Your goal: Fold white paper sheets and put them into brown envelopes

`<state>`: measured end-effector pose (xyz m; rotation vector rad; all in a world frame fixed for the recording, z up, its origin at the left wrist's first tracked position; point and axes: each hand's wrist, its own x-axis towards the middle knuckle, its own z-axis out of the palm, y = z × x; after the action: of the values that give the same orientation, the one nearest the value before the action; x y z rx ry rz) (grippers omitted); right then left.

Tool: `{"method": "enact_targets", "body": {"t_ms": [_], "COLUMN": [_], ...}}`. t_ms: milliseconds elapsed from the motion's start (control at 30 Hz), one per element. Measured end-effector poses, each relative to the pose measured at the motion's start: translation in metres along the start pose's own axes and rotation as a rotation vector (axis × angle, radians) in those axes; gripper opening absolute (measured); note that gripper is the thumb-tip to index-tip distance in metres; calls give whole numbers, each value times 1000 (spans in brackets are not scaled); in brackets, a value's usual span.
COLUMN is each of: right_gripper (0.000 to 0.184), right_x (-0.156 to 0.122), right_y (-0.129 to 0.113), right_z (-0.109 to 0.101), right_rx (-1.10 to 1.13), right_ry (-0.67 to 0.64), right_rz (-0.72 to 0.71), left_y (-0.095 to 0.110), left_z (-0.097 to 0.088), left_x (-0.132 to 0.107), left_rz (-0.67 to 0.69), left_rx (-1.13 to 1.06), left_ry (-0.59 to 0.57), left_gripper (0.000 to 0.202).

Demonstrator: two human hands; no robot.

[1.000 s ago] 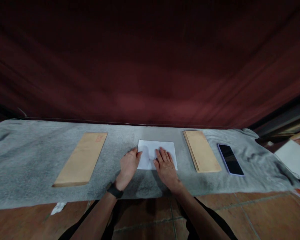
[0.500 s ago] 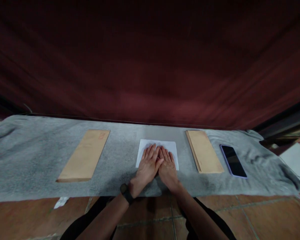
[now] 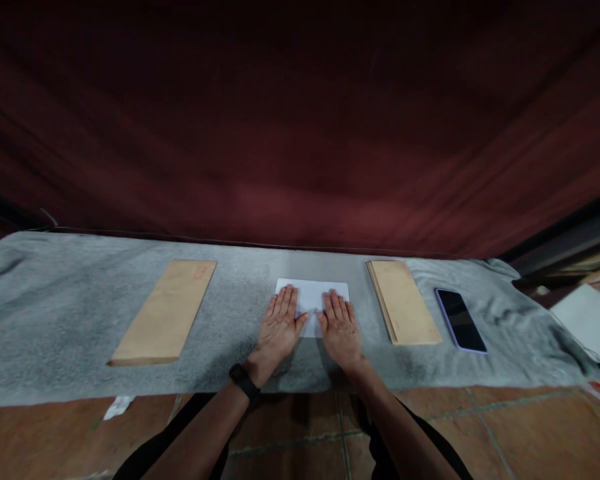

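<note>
A folded white sheet of paper lies on the grey cloth in the middle. My left hand rests flat on the paper's left part, fingers stretched out. My right hand lies flat on its right part, fingers spread too. The two hands are side by side with a small gap between the thumbs. A black band sits on my left wrist. Most of the paper is hidden under my palms.
A brown envelope lies to the left, a stack of brown envelopes to the right, then a dark phone. A dark red curtain hangs behind. White sheets sit at far right. Tiled floor lies in front.
My left hand moved from the paper's left edge onto it beside the right. Both hands then slid apart, flat on the paper, which now looks shorter.
</note>
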<state>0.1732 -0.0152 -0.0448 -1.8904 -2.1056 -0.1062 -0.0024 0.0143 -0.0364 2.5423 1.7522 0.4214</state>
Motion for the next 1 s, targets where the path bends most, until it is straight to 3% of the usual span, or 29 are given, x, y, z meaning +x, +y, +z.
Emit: {"method": "enact_targets", "body": {"t_ms": [267,400,533,700,867,1000], "right_gripper": [58,58,58,57,55,55], "right_x": [-6,-6,9,36,46,44], "right_y": [31,36,24,-6,-22,-22], "right_z": [3,2,-3,0,6,9], "right_rx": [-33,-48,35,278,284,219], "right_ry": [4,59,125,11,-97,-91], "right_rz": [117,168,123,-17,-25,-22], "left_y": [-21,-16,4,28,29,20], "left_z": [-10,-13,-12,1,12,8], "left_x": [2,4,10,24,31,31], "left_rz": [-88,-150,-59,87,88,92], "left_rx": [35,57,32,-16,0,10], "left_ry": [-56,16,60,-41,-86,-78], "left_gripper": [60,60,59,59,64,63]}}
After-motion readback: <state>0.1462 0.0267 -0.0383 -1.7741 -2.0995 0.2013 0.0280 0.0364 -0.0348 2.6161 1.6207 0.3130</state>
